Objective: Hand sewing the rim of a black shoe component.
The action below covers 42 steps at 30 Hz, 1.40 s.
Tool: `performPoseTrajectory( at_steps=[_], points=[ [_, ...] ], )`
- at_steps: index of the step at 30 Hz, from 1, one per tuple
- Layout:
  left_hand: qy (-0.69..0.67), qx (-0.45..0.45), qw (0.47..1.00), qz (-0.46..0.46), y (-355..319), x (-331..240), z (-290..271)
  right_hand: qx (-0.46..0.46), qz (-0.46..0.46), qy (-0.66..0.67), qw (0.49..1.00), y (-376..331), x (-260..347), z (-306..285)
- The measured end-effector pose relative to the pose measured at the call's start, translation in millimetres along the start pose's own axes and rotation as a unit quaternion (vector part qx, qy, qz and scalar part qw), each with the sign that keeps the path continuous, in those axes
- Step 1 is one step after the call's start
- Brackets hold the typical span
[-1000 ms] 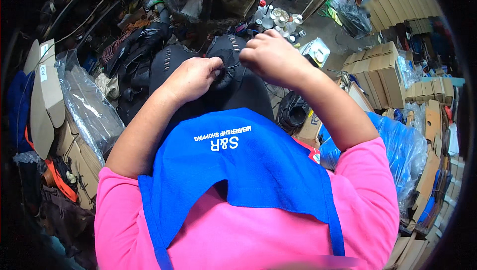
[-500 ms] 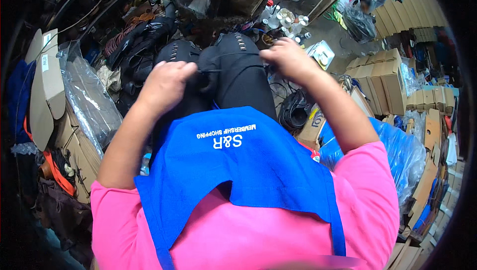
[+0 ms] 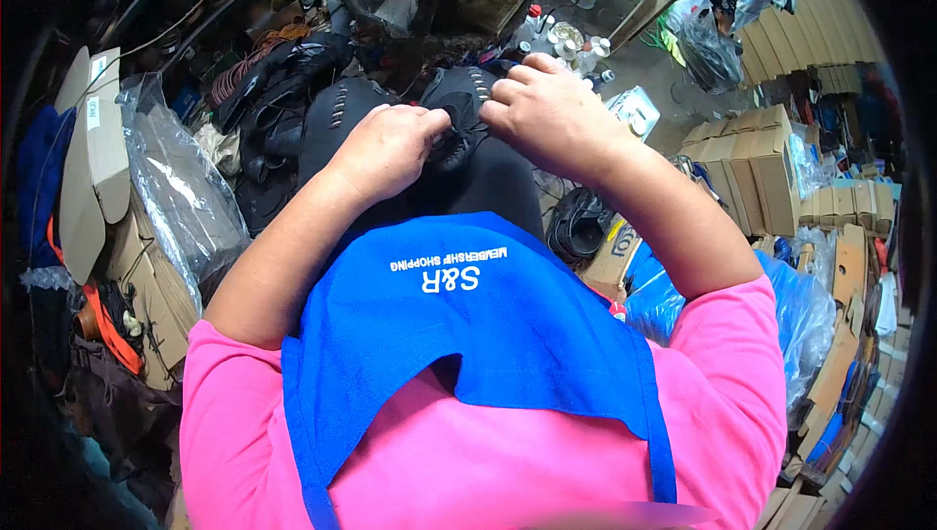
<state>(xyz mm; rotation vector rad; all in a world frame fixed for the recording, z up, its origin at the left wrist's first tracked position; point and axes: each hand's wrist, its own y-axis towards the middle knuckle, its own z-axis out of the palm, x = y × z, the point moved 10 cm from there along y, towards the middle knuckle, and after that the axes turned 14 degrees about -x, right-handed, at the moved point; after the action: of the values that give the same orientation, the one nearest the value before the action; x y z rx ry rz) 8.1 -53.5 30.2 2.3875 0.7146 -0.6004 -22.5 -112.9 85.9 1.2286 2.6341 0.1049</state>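
A black, soft-looking piece, shoe-like in shape, rests between my black-trousered knees, with a dark opening facing up. My left hand is closed, its thumb and forefinger pinched at the piece's left edge. On the other side my right hand is also closed, knuckles up, with its fingertips against the right edge. What its fingers hold is too dark and small to make out. My blue apron covers my lap, over a pink shirt.
Dark footwear-like items are heaped at the left, near a plastic-wrapped bundle and cardboard. Several bottles stand beyond my right hand. Stacked cardboard boxes and blue plastic sheeting lie to the right.
Both hands were apart on either side of the black piece, with a thin dark line near the fingers. Now they have come inward and meet its edges; the piece sits slightly farther right.
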Motion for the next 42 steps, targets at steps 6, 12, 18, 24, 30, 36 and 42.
performPoseTrajectory(
  at_steps=[6, 12, 18, 24, 30, 36, 42],
  points=[
    [0.004, 0.016, 1.000, 0.004, 3, -1, 6, 0.025, 0.020, -0.026, 0.999, -7, -4, 19],
    [0.012, 0.030, 0.999, 0.015, 9, -1, 12, 0.052, 0.050, 0.009, 0.997, -14, -2, 38],
    [0.001, 0.057, 0.998, 0.010, 11, 1, 15, 0.051, 0.087, 0.074, 0.992, -32, -19, 52],
    [-0.006, 0.069, 0.997, 0.018, 7, 2, 13, 0.014, 0.089, 0.051, 0.995, -56, -32, 43],
    [-0.019, 0.038, 0.999, -0.009, -1, 8, 12, -0.006, 0.250, 0.079, 0.965, -114, -92, 31],
    [-0.044, 0.018, 0.999, -0.026, -7, 8, 14, -0.283, 0.465, 0.704, 0.456, -87, -102, 32],
    [-0.045, -0.065, 0.996, -0.031, -18, 11, 9, -0.163, 0.426, 0.546, 0.703, -14, -66, 26]
  ],
)
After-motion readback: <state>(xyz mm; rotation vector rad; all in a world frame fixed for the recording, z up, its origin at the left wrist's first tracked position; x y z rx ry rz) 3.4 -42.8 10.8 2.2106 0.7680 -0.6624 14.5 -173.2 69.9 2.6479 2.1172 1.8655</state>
